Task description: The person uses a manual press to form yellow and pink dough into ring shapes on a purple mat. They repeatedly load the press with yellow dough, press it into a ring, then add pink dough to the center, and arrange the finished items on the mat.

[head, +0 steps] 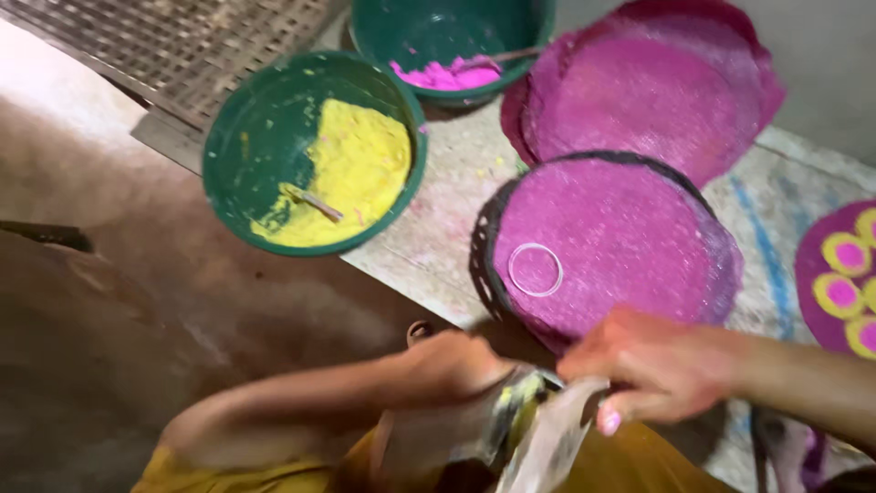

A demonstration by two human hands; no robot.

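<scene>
Head view, looking down on a pale, powder-stained tabletop point(438, 246).

Left hand point(452, 365): closed around a crumpled, translucent plastic bag smeared with yellow powder point(534, 429), held low in front of the body, below the near tabletop edge. Motion blur hides the fingers; the grip reads as pressed together on the bag.

Right hand point(652, 365): meets the left at the bag's top, thumb and fingers pinching the plastic. One fingertip is tinted pink. Also blurred.

On the tabletop, just beyond the hands: a round disc coated in magenta powder point(620, 237), sitting on a dark perforated round tray point(482, 265), with a thin clear ring point(536, 269) lying on its left part. A second, larger magenta disc point(639, 91) lies behind it, partly overlapped. At far right, a purple disc with yellow-and-pink circles point(844, 278) is cut off by the frame.

Further left: a green round basin of yellow powder point(315, 151) with a small stick in it, overhanging the tabletop edge; behind it, a green basin of pink powder point(452, 46).

Risks, as judged: the bag is handled close to the near disc, so yellow powder shaken loose could speckle the magenta surface. A sleeve or wrist brushing past could shift the ring. The overhanging basin could tip if knocked.
</scene>
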